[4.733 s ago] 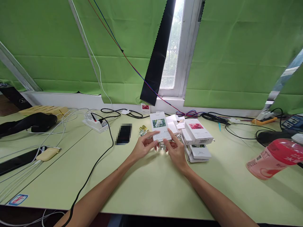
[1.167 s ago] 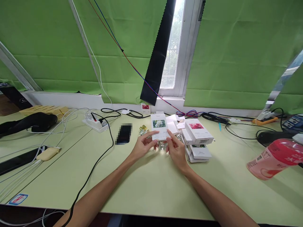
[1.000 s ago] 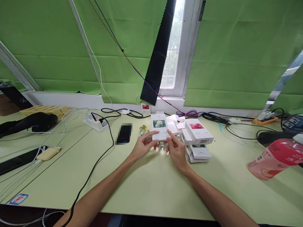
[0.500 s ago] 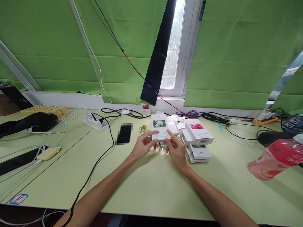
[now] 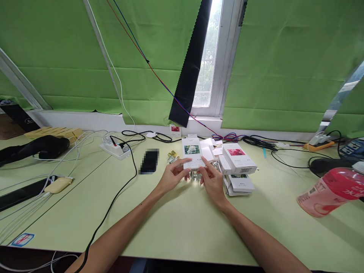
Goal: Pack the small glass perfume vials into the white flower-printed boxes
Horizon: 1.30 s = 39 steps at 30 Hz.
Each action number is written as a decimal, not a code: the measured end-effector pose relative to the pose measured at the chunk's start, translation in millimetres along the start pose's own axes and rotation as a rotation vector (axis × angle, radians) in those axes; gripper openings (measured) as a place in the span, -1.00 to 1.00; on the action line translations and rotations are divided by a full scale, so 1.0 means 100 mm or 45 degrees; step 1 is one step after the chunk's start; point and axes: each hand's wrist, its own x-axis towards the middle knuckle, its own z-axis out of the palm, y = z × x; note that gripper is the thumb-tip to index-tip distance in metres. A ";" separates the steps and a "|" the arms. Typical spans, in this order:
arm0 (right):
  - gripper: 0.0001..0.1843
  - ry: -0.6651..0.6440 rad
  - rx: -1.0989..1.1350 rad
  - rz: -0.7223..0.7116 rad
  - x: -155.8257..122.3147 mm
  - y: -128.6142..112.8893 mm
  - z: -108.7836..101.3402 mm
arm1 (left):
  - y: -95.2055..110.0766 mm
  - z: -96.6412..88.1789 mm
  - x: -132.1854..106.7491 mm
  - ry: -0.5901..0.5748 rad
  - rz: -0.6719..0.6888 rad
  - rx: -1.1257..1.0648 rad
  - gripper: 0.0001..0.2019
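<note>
Both of my hands hold a small white box (image 5: 192, 152) printed with a white flower, raised just above the pale green table (image 5: 176, 220). My left hand (image 5: 172, 177) pinches its lower left edge between thumb and fingers. My right hand (image 5: 212, 181) grips the lower right corner, index finger stretched along the side. Small clear vials (image 5: 195, 175) lie on the table under the box. Right of my hands lies a stack of similar white boxes (image 5: 239, 170), the top one showing a pink flower.
Several gold-capped vials (image 5: 171, 156) and a dark phone (image 5: 149, 161) lie left of the box. A power strip (image 5: 115, 148) with cables sits further left. A pink bottle (image 5: 332, 190) lies at the right. Black cables (image 5: 273, 146) run along the back under green curtains.
The box has tilted and shifted very slightly in my hands; both hands stay in nearly the same place.
</note>
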 end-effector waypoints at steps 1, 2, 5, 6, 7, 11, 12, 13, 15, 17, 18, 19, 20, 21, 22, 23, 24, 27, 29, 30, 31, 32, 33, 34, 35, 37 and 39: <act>-0.37 0.004 -0.003 0.000 0.00 0.00 0.00 | 0.00 0.00 0.00 0.001 0.002 -0.003 -0.53; -0.37 0.006 -0.005 0.000 0.00 0.00 0.00 | 0.00 0.00 0.00 0.003 0.003 -0.006 -0.53; -0.38 0.009 -0.009 0.001 0.00 -0.01 -0.01 | 0.00 0.00 0.00 0.013 -0.003 0.000 -0.53; -0.38 0.009 -0.011 -0.001 0.00 -0.01 -0.01 | 0.00 0.00 0.00 0.017 -0.005 0.004 -0.52; -0.38 0.010 -0.017 -0.004 -0.01 -0.01 -0.01 | 0.00 0.00 0.00 0.018 -0.009 0.009 -0.52; -0.41 0.021 -0.066 -0.026 -0.01 -0.02 -0.01 | -0.02 0.00 0.01 0.018 -0.015 0.011 -0.52; -0.41 0.021 -0.072 -0.032 -0.01 -0.02 -0.01 | -0.03 -0.01 0.01 0.020 -0.015 0.008 -0.52; -0.41 0.019 -0.073 -0.036 -0.02 -0.03 -0.01 | -0.03 -0.01 0.01 0.023 -0.015 0.009 -0.51; -0.40 0.016 -0.073 -0.036 -0.02 -0.03 -0.01 | -0.05 -0.01 0.02 0.027 -0.017 0.024 -0.51; -0.39 0.019 -0.082 -0.029 -0.02 -0.03 -0.01 | -0.06 -0.01 0.02 0.031 -0.017 0.049 -0.51; -0.39 0.023 -0.086 -0.025 -0.02 -0.03 -0.01 | -0.07 -0.02 0.02 0.032 -0.015 0.060 -0.51; -0.39 0.026 -0.088 -0.021 -0.02 -0.03 -0.01 | -0.08 -0.02 0.02 0.033 -0.011 0.067 -0.51; -0.39 0.027 -0.087 -0.019 -0.02 -0.03 0.00 | -0.08 -0.02 0.02 0.033 -0.004 0.070 -0.51; -0.39 0.025 -0.086 -0.017 -0.02 -0.02 0.00 | -0.09 -0.02 0.02 0.032 0.004 0.071 -0.51; -0.39 0.023 -0.087 -0.017 -0.02 -0.02 0.00 | -0.10 -0.02 0.02 0.030 0.011 0.070 -0.51; -0.39 0.018 -0.090 -0.019 -0.02 -0.02 0.00 | -0.11 -0.02 0.02 0.027 0.020 0.068 -0.52; -0.40 0.016 -0.094 -0.023 -0.02 -0.02 0.00 | -0.11 -0.02 0.03 0.025 0.027 0.065 -0.52; -0.41 0.012 -0.098 -0.043 -0.02 -0.02 0.00 | -0.14 -0.03 0.03 0.023 0.038 0.066 -0.55; -0.41 0.011 -0.103 -0.055 -0.03 -0.02 0.01 | -0.15 -0.04 0.03 0.018 0.040 0.077 -0.56; -0.41 0.012 -0.109 -0.062 -0.03 -0.03 0.01 | -0.16 -0.04 0.03 0.017 0.040 0.085 -0.56; -0.41 0.012 -0.116 -0.067 -0.03 -0.03 0.01 | -0.16 -0.04 0.02 0.016 0.041 0.094 -0.57; -0.41 0.013 -0.122 -0.073 -0.04 -0.04 0.01 | -0.16 -0.04 0.02 0.018 0.042 0.103 -0.57; -0.41 0.013 -0.124 -0.079 -0.04 -0.04 0.01 | -0.16 -0.04 0.02 0.021 0.045 0.112 -0.57; -0.42 0.011 -0.124 -0.086 -0.04 -0.04 0.01 | -0.15 -0.04 0.01 0.025 0.050 0.121 -0.56; -0.42 0.010 -0.122 -0.090 -0.04 -0.05 0.01 | -0.14 -0.04 0.01 0.028 0.056 0.128 -0.56; -0.42 0.008 -0.113 -0.094 -0.04 -0.06 0.02 | -0.12 -0.03 0.01 0.035 0.074 0.138 -0.56; -0.41 0.004 -0.098 -0.095 -0.05 -0.07 0.02 | -0.10 -0.02 0.01 0.042 0.094 0.146 -0.56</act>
